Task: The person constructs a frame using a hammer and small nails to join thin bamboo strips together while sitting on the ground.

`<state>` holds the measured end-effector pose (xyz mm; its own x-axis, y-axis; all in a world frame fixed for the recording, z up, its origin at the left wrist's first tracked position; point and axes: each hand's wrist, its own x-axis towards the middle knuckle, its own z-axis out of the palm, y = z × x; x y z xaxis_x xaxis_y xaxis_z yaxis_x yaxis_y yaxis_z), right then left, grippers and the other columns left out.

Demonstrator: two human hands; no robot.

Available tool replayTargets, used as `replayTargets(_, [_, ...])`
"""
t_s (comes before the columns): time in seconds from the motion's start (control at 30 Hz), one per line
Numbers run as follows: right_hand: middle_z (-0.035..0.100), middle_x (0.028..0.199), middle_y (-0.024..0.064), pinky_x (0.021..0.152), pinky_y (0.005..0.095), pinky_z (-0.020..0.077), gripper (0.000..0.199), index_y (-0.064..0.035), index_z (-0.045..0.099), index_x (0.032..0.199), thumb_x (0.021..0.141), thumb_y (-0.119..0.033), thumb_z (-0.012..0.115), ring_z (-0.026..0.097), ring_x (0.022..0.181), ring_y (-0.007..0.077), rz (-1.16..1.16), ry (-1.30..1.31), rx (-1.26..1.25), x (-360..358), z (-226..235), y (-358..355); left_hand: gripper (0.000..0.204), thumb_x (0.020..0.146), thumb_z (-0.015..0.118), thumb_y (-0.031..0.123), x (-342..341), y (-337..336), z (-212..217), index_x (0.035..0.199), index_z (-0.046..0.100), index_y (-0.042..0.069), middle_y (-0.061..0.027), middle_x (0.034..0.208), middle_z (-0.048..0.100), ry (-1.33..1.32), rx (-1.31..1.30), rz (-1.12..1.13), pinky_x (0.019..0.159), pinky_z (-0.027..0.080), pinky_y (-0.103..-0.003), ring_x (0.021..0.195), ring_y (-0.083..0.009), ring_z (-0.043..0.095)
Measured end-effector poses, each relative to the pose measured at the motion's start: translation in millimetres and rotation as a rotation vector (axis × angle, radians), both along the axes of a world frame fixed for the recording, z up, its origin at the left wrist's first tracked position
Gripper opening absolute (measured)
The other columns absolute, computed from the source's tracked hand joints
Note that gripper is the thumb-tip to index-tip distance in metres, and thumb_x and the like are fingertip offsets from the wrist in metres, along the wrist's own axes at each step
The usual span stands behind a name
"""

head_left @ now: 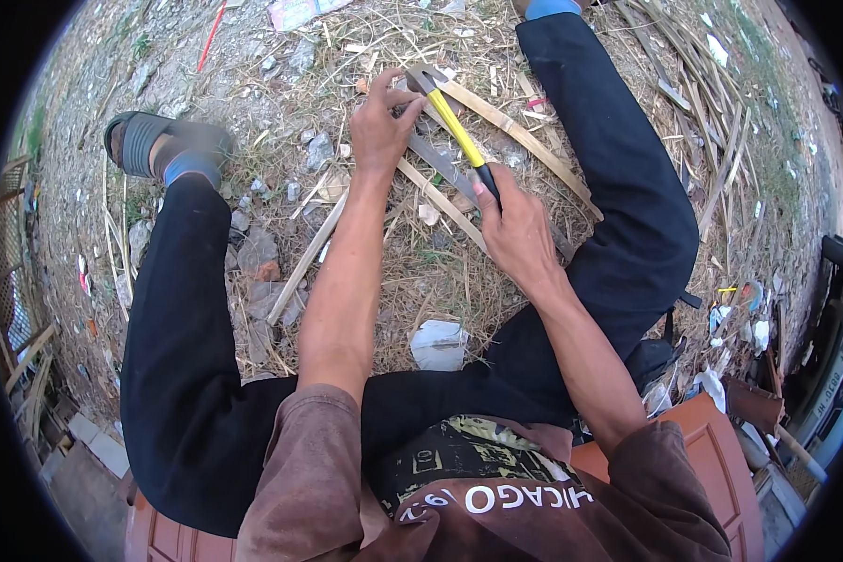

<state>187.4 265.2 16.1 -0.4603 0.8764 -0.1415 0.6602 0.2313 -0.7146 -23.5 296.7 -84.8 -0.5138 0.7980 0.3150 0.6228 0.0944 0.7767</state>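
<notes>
My right hand point(517, 225) is wrapped round the black grip of a claw hammer point(456, 125) with a yellow shaft. The hammer slants up and left, its metal head beside the fingers of my left hand point(382, 126). Those fingers are bent in a pinch over the ends of some wooden strips; whatever lies between them is too small to make out. A pale, curved wooden strip point(515, 131) runs from the hammer head down toward my right leg. A grey flat bar point(440, 163) and another light strip point(443, 203) lie under the hammer.
My legs in black trousers point(183, 309) spread to both sides. Stones point(319, 150), dry grass and scraps cover the ground. A pile of thin wooden strips point(688, 80) lies beyond my right leg. Under me is a reddish-brown panelled board point(721, 450). A white crumpled piece point(439, 345) lies between my legs.
</notes>
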Motion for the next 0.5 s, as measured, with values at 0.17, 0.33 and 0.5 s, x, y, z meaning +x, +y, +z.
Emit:
replayTargets(0.17, [0.063, 0.073, 0.0246, 0.061, 0.0556, 0.0458, 0.017, -0.0051, 0.053, 0.110, 0.100, -0.019, 0.054, 0.063, 0.067, 0.0469, -0.011, -0.005, 0.017, -4, 0, 2, 0.051, 0.080, 0.081, 0.021, -2, 2, -1, 0.123, 0.055, 0.012, -0.0022, 0.088, 0.076, 0.019, -0.005, -0.005, 0.071, 0.056, -0.037, 0.081, -0.0260, 0.073])
replayTargets(0.33, [0.063, 0.071, 0.0246, 0.060, 0.0559, 0.0454, 0.017, -0.0054, 0.053, 0.110, 0.100, -0.019, 0.054, 0.063, 0.067, 0.0468, -0.005, 0.028, 0.040, -4, 9, 2, 0.049, 0.080, 0.080, 0.020, -1, 2, 3, 0.122, 0.055, 0.011, -0.0028, 0.088, 0.076, 0.055, -0.022, 0.003, 0.070, 0.056, -0.037, 0.081, -0.0263, 0.073])
replayTargets(0.5, [0.064, 0.074, 0.0246, 0.059, 0.0549, 0.0457, 0.017, -0.0053, 0.053, 0.110, 0.099, -0.019, 0.055, 0.063, 0.067, 0.0466, 0.015, -0.095, 0.058, -3, -10, 7, 0.050, 0.080, 0.080, 0.021, -4, 5, 1, 0.122, 0.056, 0.011, -0.0033, 0.089, 0.076, 0.049, -0.046, -0.012, 0.070, 0.056, -0.038, 0.079, -0.0271, 0.073])
